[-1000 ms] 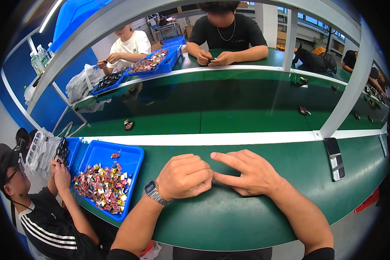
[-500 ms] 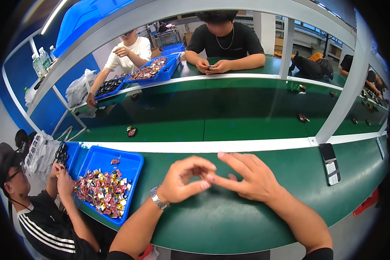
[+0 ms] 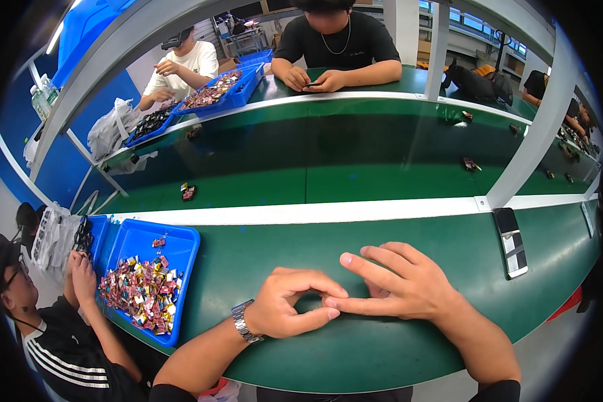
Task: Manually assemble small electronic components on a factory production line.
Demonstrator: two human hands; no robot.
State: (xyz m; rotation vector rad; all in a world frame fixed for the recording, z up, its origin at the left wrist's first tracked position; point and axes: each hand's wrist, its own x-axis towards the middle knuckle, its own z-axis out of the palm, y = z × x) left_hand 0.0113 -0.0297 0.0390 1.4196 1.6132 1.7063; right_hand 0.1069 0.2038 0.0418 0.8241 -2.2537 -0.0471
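My left hand [image 3: 288, 301], a metal-band watch [image 3: 246, 321] on its wrist, is closed in a pinch. Its thumb and fingers meet at the tip of my right index finger. My right hand [image 3: 402, 285] has its fingers spread and holds nothing. Both hands are over the green worktable [image 3: 261, 249]. To their left stands a blue tray [image 3: 190, 264] heaped with small reddish circuit boards [image 3: 144, 295], with yellow and white bits among them. Farther right on the table lies a phone-shaped black and white item [image 3: 511, 242].
Beyond a white rail [image 3: 301, 212], small parts [image 3: 188, 193] lie scattered on a green strip. A grey post [image 3: 539, 120] rises at right. A co-worker [image 3: 67, 328] sits at left; others work across the strip beside another blue tray [image 3: 238, 99].
The view has shifted, and my hands appear slightly lower. My left fingers have come together on the right index fingertip. Across the strip, the white-shirted person's reaching arm has drawn back.
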